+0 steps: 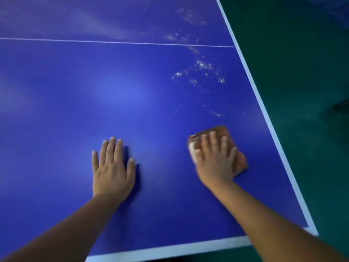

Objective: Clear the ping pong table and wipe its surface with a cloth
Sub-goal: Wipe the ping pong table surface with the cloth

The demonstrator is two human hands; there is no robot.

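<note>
The blue ping pong table (132, 95) fills the view, with white edge lines and a thin white centre line across the top. My right hand (215, 159) presses flat, fingers straight, on a folded orange cloth (239, 161) near the table's right edge. My left hand (111, 167) rests flat on the bare blue surface, fingers spread, about a hand's width left of the cloth. White droplets or dust specks (204, 72) speckle the surface beyond the cloth, toward the right edge.
Dark green floor (302, 72) lies past the table's right edge and near corner (311, 231). A dark object (342, 105) shows at the far right on the floor.
</note>
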